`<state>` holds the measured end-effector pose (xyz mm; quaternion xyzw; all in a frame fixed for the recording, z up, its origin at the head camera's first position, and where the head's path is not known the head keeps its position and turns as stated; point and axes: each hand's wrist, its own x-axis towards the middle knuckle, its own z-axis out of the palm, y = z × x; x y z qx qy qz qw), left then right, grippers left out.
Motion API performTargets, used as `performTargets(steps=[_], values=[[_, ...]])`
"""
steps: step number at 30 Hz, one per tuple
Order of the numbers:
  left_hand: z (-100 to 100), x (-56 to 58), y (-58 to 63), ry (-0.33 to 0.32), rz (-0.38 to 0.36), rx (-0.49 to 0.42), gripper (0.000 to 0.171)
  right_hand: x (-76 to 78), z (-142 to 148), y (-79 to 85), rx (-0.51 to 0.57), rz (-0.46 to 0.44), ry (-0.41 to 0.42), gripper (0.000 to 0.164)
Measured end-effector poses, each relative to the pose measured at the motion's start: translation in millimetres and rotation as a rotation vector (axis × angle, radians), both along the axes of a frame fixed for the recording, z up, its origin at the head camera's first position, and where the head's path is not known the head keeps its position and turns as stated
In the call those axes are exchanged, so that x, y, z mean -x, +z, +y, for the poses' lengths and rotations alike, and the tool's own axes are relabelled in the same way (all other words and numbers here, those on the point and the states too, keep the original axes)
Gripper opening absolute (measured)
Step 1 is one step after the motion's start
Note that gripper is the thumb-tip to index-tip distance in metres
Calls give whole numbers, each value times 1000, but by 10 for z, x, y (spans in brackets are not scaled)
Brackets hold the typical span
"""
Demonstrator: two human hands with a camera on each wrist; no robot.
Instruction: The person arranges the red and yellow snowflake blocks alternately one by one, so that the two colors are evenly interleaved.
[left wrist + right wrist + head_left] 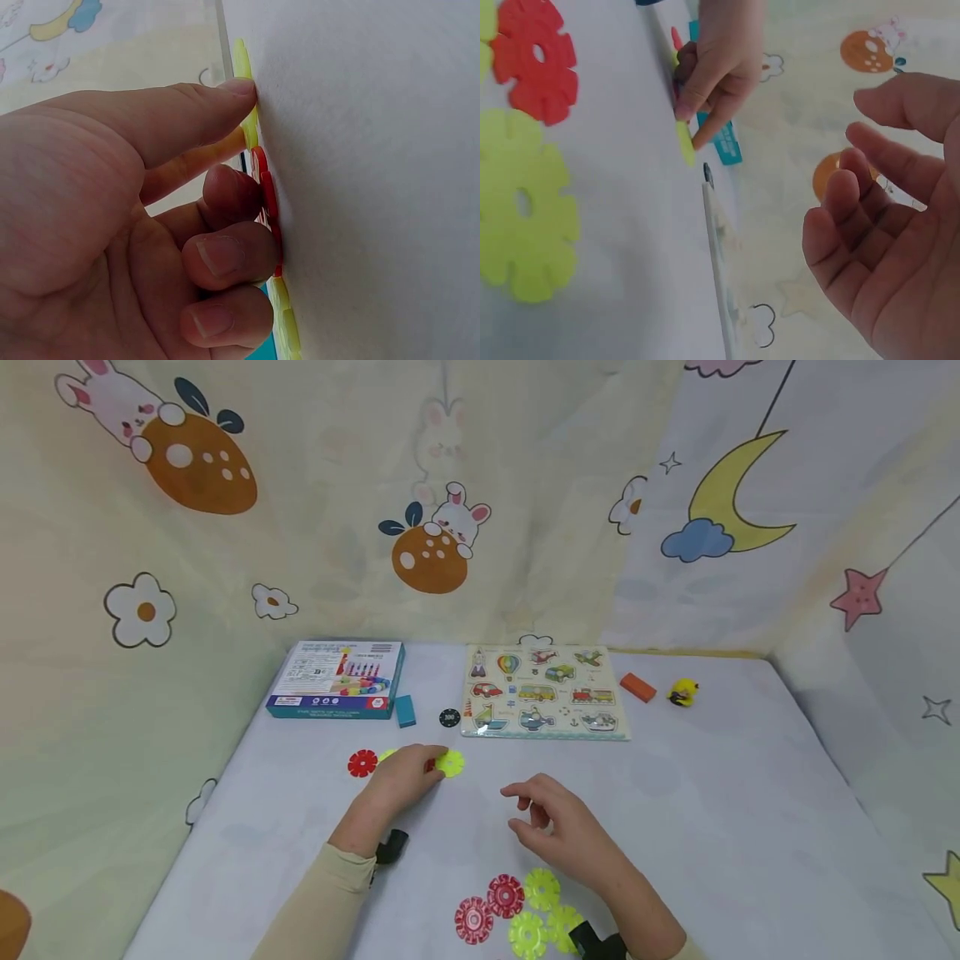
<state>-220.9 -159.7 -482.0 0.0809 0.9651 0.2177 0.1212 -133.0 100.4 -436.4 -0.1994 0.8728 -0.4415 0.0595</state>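
Note:
My left hand (pixel 403 779) pinches a yellow-green interlocking disc (pixel 452 763) with notched edges, thumb and index finger at its rim. That disc lies at the right end of a row on the table; a red disc (pixel 363 763) marks the left end. Between them, more red and yellow-green discs are partly hidden under the hand. In the left wrist view, the other fingers curl beside red discs (pixel 271 196). My right hand (pixel 558 827) hovers over the table, fingers loosely bent and holding nothing. Nearer me lie red discs (pixel 506 896) and several yellow-green ones (pixel 542 888).
Along the back are a boxed set (pixel 337 681), a blue block (pixel 406 711), a black chip (pixel 449 717) marked 100 and a wooden vehicle puzzle board (pixel 537 693). Right of the board are an orange-red block (pixel 637 687) and a small yellow figure (pixel 682 692). Printed cloth walls surround the table.

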Motion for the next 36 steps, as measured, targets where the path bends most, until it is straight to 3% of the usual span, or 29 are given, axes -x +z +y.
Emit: performTargets(steps=[7,13,20,26,31,36], values=[[-7,17,-16,0,-1,8,49,-232,59,-119,-66,-59,142,35],[-11,16,-15,1,4,-1,48,-346,-28,-329,-252,-146,234,33],[-5,17,-29,-2,6,-2,46,-393,-131,-509,-387,-80,211,37],[-6,16,-58,-2,4,11,47,-358,-176,-476,-436,-143,159,36],[-5,15,-65,-5,17,15,47,-340,-188,-451,-506,-139,170,38],[-4,9,-56,-4,16,15,48,-338,-202,-444,-497,-181,179,40]])
